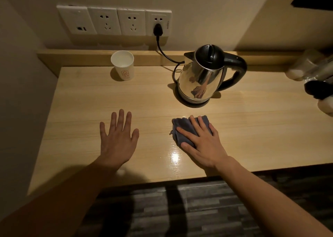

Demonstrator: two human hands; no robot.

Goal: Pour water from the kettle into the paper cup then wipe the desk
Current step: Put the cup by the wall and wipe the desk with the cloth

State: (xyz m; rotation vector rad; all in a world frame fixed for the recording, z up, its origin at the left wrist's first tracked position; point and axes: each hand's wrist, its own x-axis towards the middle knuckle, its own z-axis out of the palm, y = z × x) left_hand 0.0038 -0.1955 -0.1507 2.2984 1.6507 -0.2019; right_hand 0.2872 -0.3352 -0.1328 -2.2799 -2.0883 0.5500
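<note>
A steel kettle (201,74) with a black lid and handle stands upright on its base at the back middle of the wooden desk (252,128). A white paper cup (123,65) stands upright at the back left, with water showing inside. My right hand (201,141) lies flat on a folded dark grey cloth (182,127), pressing it onto the desk in front of the kettle. My left hand (118,137) rests palm down on the bare desk, fingers spread, holding nothing.
A black cord (163,53) runs from the kettle base to a wall socket strip (115,20). Clear cups and dark items (317,78) sit at the desk's right edge. A low wooden ledge (81,58) backs the desk. Striped carpet (180,209) lies below.
</note>
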